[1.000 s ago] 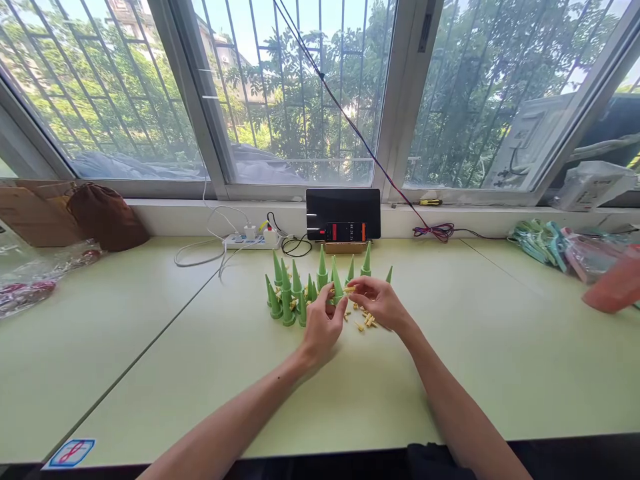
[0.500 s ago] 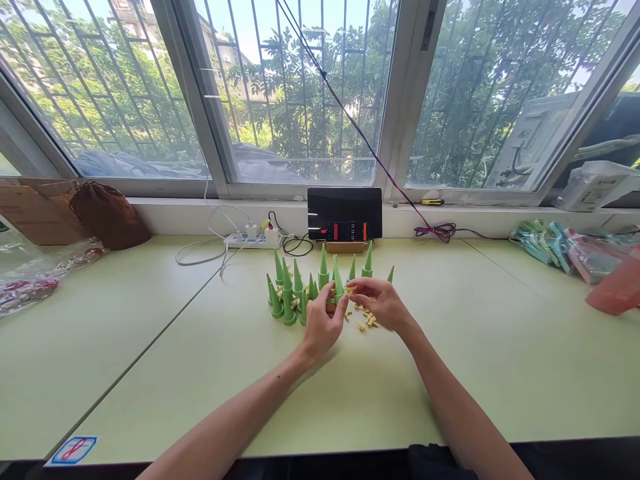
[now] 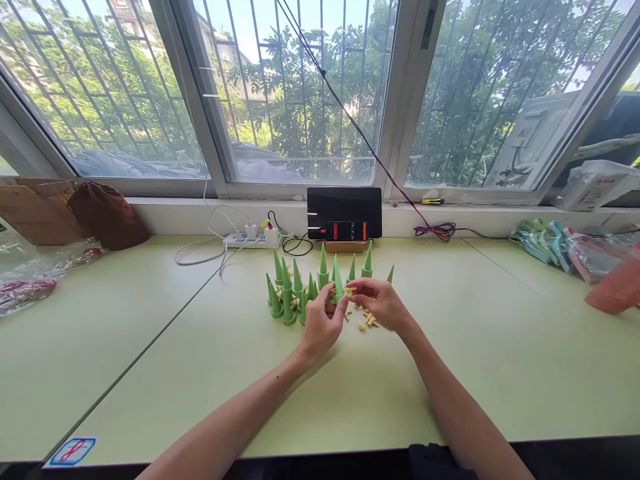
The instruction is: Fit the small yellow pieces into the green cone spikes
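Since approx. 0.5 s earlier, the yellow piece (image 3: 351,291) in my R hand (image 3: 385,304) has turned slightly, so more of it shows; both my hands otherwise keep abt. the same position. L to R: at the far L of the counter (image 3: 320,413), a cardboard box (image 3: 37,215) stands behind clear plastic packets (image 3: 27,291), w/ a brown drawstring bag (image 3: 110,217) just beside the box. Next, a white power strip (image 3: 253,239) lies nr. the wall. In the ctr., a cluster of green cones (image 3: 287,293) stands upright, w/ small yellow bits among them. My L hand (image 3: 321,325), at the cluster's R side, has its fingers closed on the held cone (image 3: 338,279) nr. the base; its tip points up. Whether the base touches the counter I can't tell. Behind, a phone (image 3: 347,231) leans on a dark tablet (image 3: 344,200). My R fingers are narrow, pinching the yellow piece just beside the held cone; contact betw. the two is unclear. Loose yellow pegs (image 3: 371,321) lie on the counter nr. my R hand. Farther R: a coiled cable (image 3: 436,231), then bagged items (image 3: 543,243) and a red pouch (image 3: 614,288).
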`<state>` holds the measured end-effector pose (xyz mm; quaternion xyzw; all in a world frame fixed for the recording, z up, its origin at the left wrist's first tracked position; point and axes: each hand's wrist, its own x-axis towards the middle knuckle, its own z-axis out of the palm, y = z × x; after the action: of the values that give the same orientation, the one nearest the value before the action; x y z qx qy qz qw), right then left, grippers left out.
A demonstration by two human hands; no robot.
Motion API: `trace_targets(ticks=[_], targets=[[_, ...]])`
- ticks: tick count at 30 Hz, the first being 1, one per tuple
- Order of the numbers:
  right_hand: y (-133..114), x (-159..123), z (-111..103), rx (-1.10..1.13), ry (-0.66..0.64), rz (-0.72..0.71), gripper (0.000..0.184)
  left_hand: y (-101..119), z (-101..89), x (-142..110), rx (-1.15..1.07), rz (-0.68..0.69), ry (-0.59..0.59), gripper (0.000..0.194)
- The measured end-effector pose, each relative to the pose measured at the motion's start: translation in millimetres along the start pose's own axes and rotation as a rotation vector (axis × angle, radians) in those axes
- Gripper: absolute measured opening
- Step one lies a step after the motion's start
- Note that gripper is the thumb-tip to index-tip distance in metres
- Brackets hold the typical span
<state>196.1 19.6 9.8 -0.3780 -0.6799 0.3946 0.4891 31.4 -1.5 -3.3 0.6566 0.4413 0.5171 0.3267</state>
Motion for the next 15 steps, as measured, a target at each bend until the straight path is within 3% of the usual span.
trace_targets(ticks=[15], targets=[[-1.6,0.1,0.5,0.013,0.008,-0.003,0.029,-0.6,0.1,0.1,-0.023,-0.001,0.001,0.051]])
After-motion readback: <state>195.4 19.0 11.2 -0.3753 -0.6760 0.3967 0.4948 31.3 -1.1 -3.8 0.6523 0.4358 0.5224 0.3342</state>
